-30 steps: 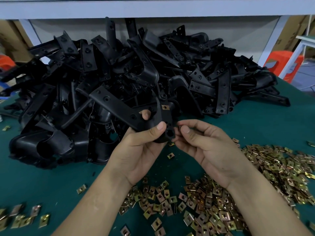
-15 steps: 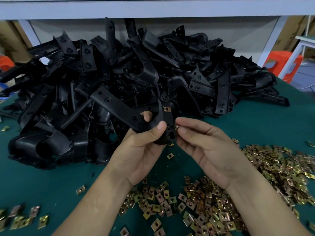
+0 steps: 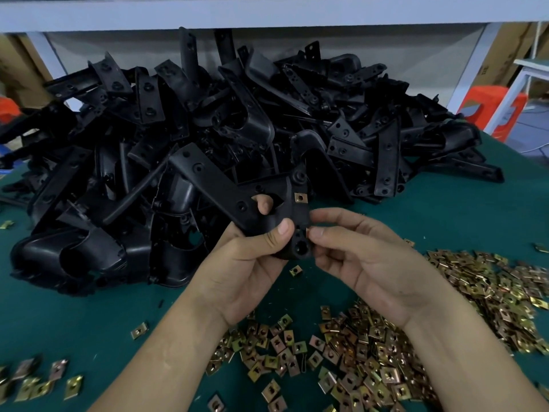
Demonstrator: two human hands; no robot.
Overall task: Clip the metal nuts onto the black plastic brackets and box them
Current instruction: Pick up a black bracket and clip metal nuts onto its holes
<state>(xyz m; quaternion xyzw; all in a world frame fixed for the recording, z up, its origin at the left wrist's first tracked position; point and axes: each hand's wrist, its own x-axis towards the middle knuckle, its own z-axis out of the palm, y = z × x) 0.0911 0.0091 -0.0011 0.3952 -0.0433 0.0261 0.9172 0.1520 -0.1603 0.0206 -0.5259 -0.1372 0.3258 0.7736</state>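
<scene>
Bracket (image 3: 214,185) in left hand (image 3: 246,278) bears one nut (image 3: 300,198); right hand (image 3: 377,269) pinches second nut (image 3: 307,231).

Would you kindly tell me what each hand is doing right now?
Left hand: grips a black bracket.
Right hand: pinches a metal nut at the bracket's edge.

The bracket (image 3: 225,191) is showing smooth black moulded plastic with a faint satin sheen, as is the heap (image 3: 252,126) behind. The nuts (image 3: 371,352) are glinting as thin yellowish plated metal, shiny and iridescent. The table (image 3: 89,316) is wearing matt green cloth.
</scene>
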